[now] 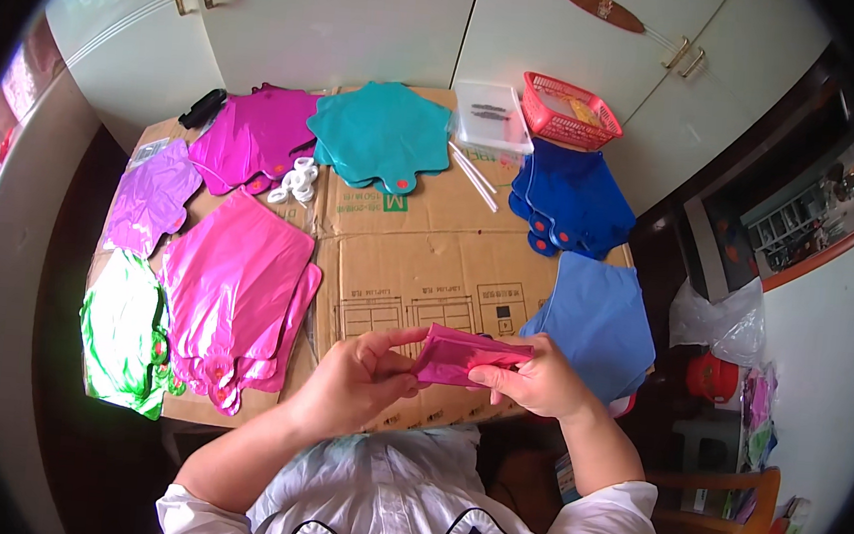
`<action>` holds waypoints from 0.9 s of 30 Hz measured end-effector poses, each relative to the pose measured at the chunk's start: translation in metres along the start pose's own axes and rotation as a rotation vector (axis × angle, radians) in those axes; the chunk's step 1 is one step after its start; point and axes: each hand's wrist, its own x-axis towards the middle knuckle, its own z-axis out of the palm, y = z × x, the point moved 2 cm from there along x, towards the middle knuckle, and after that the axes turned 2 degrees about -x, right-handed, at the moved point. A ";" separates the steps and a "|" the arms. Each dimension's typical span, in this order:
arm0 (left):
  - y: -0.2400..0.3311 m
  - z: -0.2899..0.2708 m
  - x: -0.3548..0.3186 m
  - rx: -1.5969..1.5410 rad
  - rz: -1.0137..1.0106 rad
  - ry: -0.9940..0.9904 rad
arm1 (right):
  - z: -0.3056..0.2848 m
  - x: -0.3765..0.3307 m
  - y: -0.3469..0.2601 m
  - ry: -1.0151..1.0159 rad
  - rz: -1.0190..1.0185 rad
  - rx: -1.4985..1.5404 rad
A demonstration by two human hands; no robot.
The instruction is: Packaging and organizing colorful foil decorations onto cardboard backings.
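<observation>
A folded magenta foil balloon is held up in front of me, above the near edge of the cardboard. My right hand grips its right end, the thumb pressed across the front. At the left end, my left hand pinches the edge with bent fingers. Left of that hand lies a pile of flat, shiny pink foil balloons with red dots on their tabs. A light blue pile rests just beyond my right hand.
Around the cardboard lie green, lilac, purple, teal and dark blue piles. White rings, white straws, a clear box and a red basket stand among them. Cabinets border the far side.
</observation>
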 end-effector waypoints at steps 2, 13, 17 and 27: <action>0.010 -0.020 0.024 0.073 -0.088 -0.104 | -0.016 0.000 0.007 0.077 0.021 0.128; 0.068 -0.061 0.339 1.330 0.673 0.167 | -0.098 0.003 0.018 0.240 0.011 0.261; 0.047 -0.066 0.392 1.563 0.573 0.125 | -0.111 0.004 0.026 0.256 0.030 0.272; 0.063 -0.068 0.364 1.356 0.754 0.151 | -0.124 -0.005 0.043 0.295 0.044 0.289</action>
